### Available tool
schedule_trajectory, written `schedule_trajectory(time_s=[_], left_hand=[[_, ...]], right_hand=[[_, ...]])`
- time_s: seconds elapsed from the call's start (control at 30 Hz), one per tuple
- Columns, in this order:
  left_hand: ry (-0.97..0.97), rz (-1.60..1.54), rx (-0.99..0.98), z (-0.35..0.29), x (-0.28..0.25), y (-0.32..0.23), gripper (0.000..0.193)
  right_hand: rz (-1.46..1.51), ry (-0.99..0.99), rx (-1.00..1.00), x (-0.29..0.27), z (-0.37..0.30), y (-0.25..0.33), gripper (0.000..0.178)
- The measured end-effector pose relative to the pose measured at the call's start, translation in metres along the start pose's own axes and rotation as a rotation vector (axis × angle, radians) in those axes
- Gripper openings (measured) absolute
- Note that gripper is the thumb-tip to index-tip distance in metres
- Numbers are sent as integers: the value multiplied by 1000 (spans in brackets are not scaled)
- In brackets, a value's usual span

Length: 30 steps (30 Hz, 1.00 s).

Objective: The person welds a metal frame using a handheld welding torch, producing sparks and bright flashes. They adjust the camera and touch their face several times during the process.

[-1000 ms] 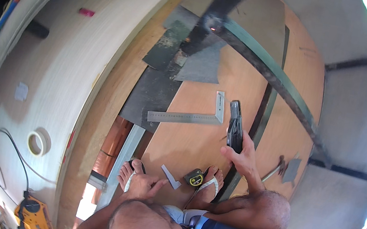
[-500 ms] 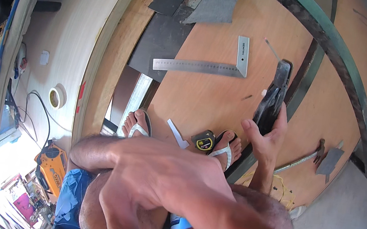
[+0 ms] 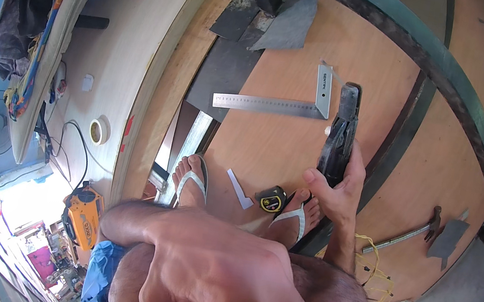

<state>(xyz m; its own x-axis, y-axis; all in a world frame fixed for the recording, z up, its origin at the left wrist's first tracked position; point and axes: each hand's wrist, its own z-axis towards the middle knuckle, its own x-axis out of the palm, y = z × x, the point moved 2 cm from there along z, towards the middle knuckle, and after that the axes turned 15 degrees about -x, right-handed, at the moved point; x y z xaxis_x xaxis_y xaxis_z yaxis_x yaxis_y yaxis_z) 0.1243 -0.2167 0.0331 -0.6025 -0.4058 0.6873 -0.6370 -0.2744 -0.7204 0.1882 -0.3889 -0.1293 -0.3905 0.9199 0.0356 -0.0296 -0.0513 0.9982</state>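
Note:
My right hand (image 3: 341,190) is wrapped round a black electrode holder (image 3: 338,144), which stands nearly upright. From its tip a thin welding rod (image 3: 331,71) points up and to the left, over the blade corner of a metal try square (image 3: 269,105) on the wooden board. Close to the camera, my left hand (image 3: 222,269) fills the lower middle with its back showing. Its fingers bend down past the lower edge and are mostly hidden. Between my sandalled feet lie a black and yellow tape measure (image 3: 270,199) and a white angled strip (image 3: 239,189).
A dark steel frame (image 3: 402,34) arches over the board at the upper right. A hammer (image 3: 403,237), a grey scrap (image 3: 448,240) and yellow cord (image 3: 384,289) lie right. On the left are a tape roll (image 3: 99,130), a black cable and an orange machine (image 3: 82,217).
My left hand has moved lower, and its finger stretched toward the lower right no longer shows. The right hand with the electrode holder has shifted left and a little down. The whole view has shifted slightly.

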Motion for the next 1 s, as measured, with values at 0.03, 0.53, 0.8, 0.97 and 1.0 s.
schedule_trajectory(time_s=[0.03, 0.53, 0.8, 0.97, 1.0], left_hand=[[6, 6, 0, 0, 1, -2, 106], [-470, 600, -200, -39, -111, 68, 75], [-445, 1263, -352, -113, -174, 181, 49], [-546, 1206, -317, -122, -169, 212, 48], [-607, 1176, -293, -122, -169, 215, 49]], right_hand=[[-6, 6, -6, -1, -1, 0, 64], [14, -21, -24, -11, 89, 93, 63], [-303, 118, 51, 26, 139, 165, 55], [-340, 3, 33, 72, 179, 141, 44], [-389, -15, 19, 83, 181, 134, 40]])
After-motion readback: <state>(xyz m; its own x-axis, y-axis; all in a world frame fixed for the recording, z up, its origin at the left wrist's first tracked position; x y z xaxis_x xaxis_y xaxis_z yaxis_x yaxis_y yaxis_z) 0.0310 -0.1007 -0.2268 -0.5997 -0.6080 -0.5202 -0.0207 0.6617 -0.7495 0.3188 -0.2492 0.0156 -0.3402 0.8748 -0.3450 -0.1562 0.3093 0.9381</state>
